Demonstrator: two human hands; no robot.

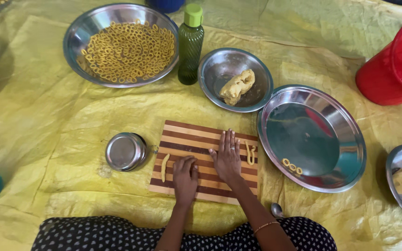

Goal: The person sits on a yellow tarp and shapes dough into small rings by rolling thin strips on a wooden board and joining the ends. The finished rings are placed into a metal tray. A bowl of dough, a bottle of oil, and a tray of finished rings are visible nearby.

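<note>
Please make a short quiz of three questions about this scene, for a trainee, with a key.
1. True or false: both hands lie on the striped board.
2. Which bowl holds the dough lump? A) the ring bowl B) the small bowl beside the green bottle C) the red bucket
3. How many rings lie in the big plate?

Key: 1 true: left hand and right hand rest flat there. 2 B. 3 three.

Both hands [205,169] flat on striped cutting board [182,135]
</note>
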